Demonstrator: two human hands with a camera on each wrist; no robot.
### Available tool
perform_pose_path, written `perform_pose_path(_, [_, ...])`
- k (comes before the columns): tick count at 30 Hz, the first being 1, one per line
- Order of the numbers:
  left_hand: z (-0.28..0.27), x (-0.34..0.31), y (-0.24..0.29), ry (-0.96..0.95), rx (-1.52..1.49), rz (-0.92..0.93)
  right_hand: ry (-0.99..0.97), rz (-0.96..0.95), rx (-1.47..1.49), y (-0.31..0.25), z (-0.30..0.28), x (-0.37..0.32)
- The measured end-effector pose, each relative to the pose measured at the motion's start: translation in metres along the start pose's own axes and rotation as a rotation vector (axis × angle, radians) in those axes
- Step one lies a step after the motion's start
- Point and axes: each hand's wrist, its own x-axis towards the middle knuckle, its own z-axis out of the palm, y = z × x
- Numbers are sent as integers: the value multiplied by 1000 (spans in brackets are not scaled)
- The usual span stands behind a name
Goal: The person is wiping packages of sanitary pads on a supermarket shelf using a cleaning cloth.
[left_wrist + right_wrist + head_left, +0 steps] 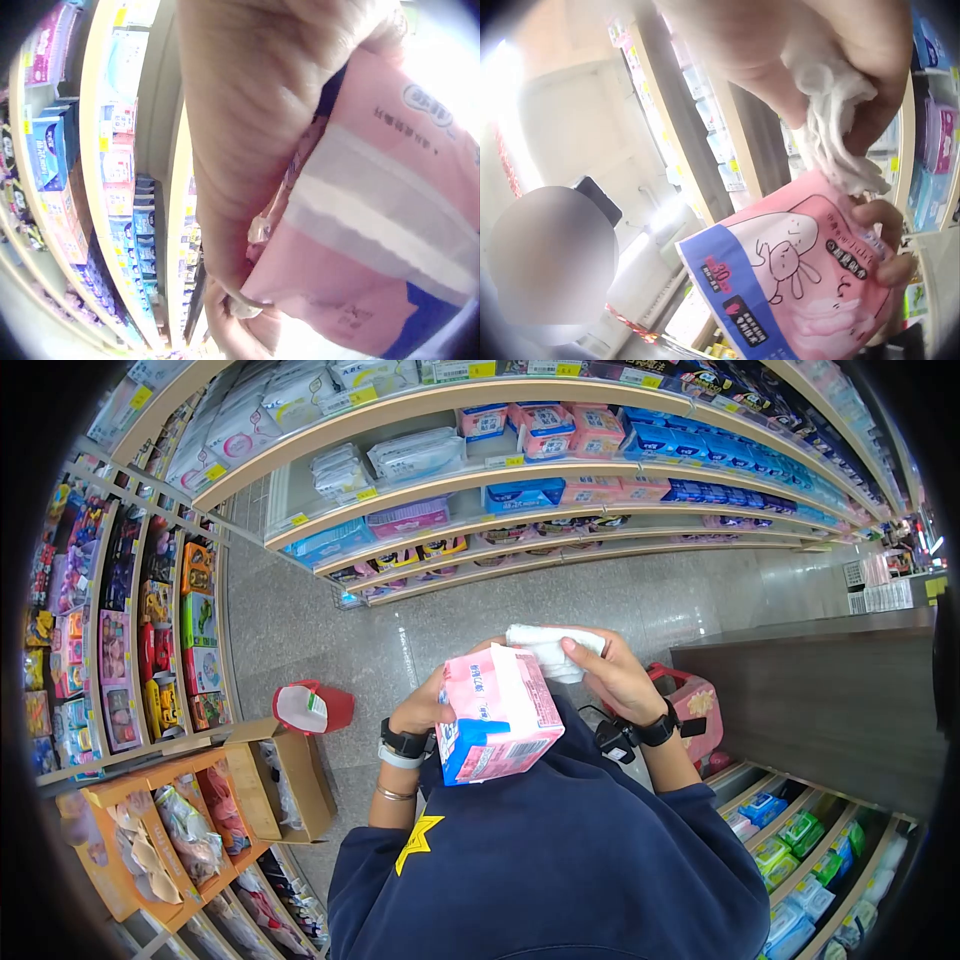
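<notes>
In the head view my left hand (420, 705) grips a pink and blue soft pack (500, 695) from its side, in front of my chest. The pack's printed face in the right wrist view has a line-drawn rabbit (784, 259) and the number 30. My right hand (622, 678) pinches a folded white cloth-like wad (553, 647) between thumb and fingers, right at the pack's upper end. From the right wrist, this white wad (836, 124) shows soft, bunched layers. The left wrist view shows a pale strip (375, 199) across the pink wrapper.
Ahead stand curved shelves (440, 490) of packaged goods. A red bucket (315, 707) and an open cardboard box (290, 785) are on the floor at left. A pink basket (695, 715) stands at my right, beside a dark panel (820, 700).
</notes>
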Motion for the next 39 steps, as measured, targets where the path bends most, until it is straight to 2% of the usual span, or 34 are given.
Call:
perform_pose_path(2, [8,-3,9,90,15,49,26,-51,-67,3,-7,3])
perform_pose_path(5, [-3,-19,5,289,57,41,239,-193,-314,10,-17,10])
perform_pose_path(6, [-4,-23,5,365,71,21,263,-287,-388,9,-13,12])
perform_pose_path(8, [-2,-22,5,374,120,69,311,-480,-534,3,2,18])
perform_pose_path(11, [0,-20,2,382,240,119,120,-692,-770,-2,24,27])
perform_pose_path(14, [3,-19,2,382,271,187,-304,-530,-848,-13,38,22])
perform_pose_path(17, [17,-19,15,333,306,249,-368,-400,-806,-16,29,10])
perform_pose_path(19, [10,-28,8,400,272,204,-426,-345,-717,-16,16,4])
perform_pose_path(22, [4,-37,4,484,235,113,-377,-198,-510,-21,-2,-2])
perform_pose_path(23, [4,-37,3,509,224,77,-284,-205,-556,-24,-2,-3])
perform_pose_path(26, [21,-22,13,525,448,73,-84,-499,-623,-20,25,12])
perform_pose_path(27, [25,-18,15,538,496,66,-129,-566,-683,-17,36,16])
perform_pose_path(30, [16,-15,12,594,405,144,-331,-696,-1128,-2,53,24])
perform_pose_path(31, [16,-14,15,571,435,200,-310,-703,-1153,0,54,23])
perform_pose_path(34, [20,-18,16,583,399,199,-357,-532,-932,-8,35,17])
perform_pose_path(36, [12,-23,10,658,160,179,-287,-424,-691,-13,22,11])
perform_pose_path(37, [9,-24,7,692,40,168,-179,-477,-579,-11,21,11])
perform_pose_path(38, [7,-24,5,718,49,207,-70,-528,-466,-11,20,11])
perform_pose_path(39, [12,-21,8,735,-30,221,23,-608,-460,-10,25,14])
